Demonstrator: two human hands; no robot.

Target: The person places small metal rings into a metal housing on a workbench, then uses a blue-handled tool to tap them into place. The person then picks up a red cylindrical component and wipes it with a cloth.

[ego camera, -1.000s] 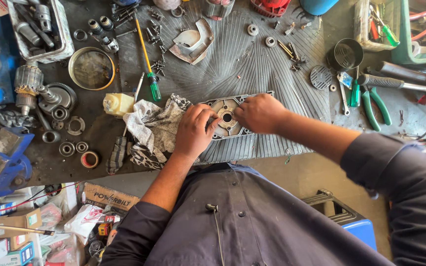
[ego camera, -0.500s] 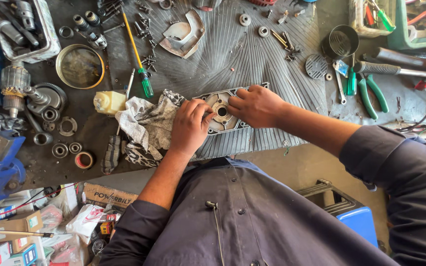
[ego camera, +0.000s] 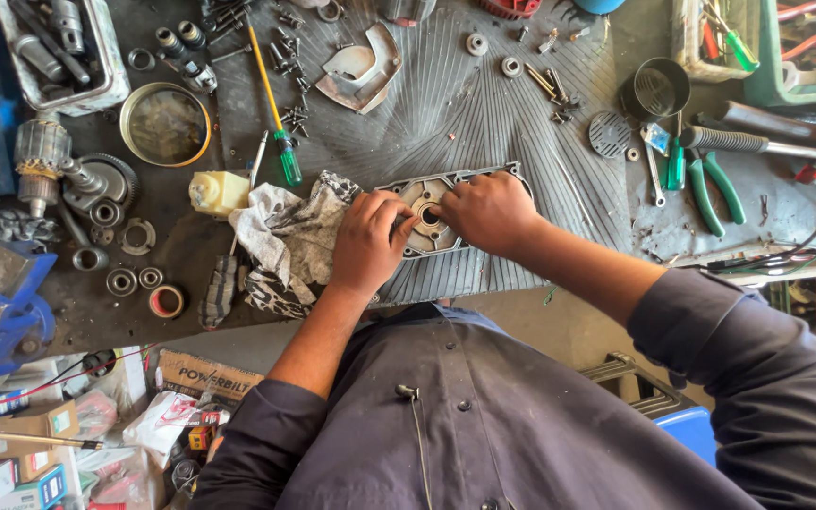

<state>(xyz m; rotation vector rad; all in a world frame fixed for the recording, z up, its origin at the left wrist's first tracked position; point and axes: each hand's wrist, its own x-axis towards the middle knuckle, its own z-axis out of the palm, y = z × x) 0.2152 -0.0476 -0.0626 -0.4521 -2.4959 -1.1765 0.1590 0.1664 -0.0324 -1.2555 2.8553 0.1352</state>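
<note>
A grey cast-metal cover plate [ego camera: 427, 198] with round bearing holes lies flat on the ribbed bench mat [ego camera: 484, 104]. My left hand [ego camera: 368, 241] rests on its left end, fingers curled near the central hole, with its heel over a dirty white rag [ego camera: 280, 231]. My right hand [ego camera: 491, 212] presses down on the plate's right half, fingertips at the same hole. Both hands cover much of the plate, so what the fingers pinch is hidden.
A green-handled screwdriver [ego camera: 271, 104] and a cream plastic part [ego camera: 217, 191] lie left of the rag. Bearings and rings [ego camera: 134, 279], a round tin [ego camera: 164, 123], a motor armature [ego camera: 44, 161], green pliers [ego camera: 710, 189], a black cup [ego camera: 661, 90] and loose screws crowd the bench.
The view has shifted slightly. Both hands stay on the plate, with the fingers drawn in closer to its central hole.
</note>
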